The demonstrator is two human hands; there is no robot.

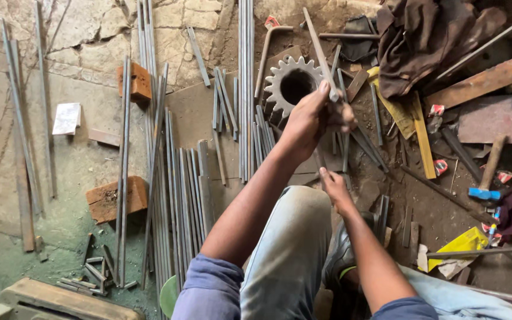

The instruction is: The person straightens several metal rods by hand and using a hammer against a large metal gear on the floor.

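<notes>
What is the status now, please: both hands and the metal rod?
Left hand shut on thin metal rod, rod tilted over the gear wheel. Right hand low by the knee, grip unclear. Loose steel strips all around on the floor.

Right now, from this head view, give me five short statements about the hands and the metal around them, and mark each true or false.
1. The left hand grips a thin metal rod. True.
2. The right hand holds the hammer. False: the hammer lies on the ground to the right, untouched; the right hand is low by the knee.
3. A toothed gear lies on the ground beyond the left hand. True.
4. The gear is solid, without a hole. False: it has a round hole in its middle.
5. Long metal strips lie on the floor at the left. True.
</notes>
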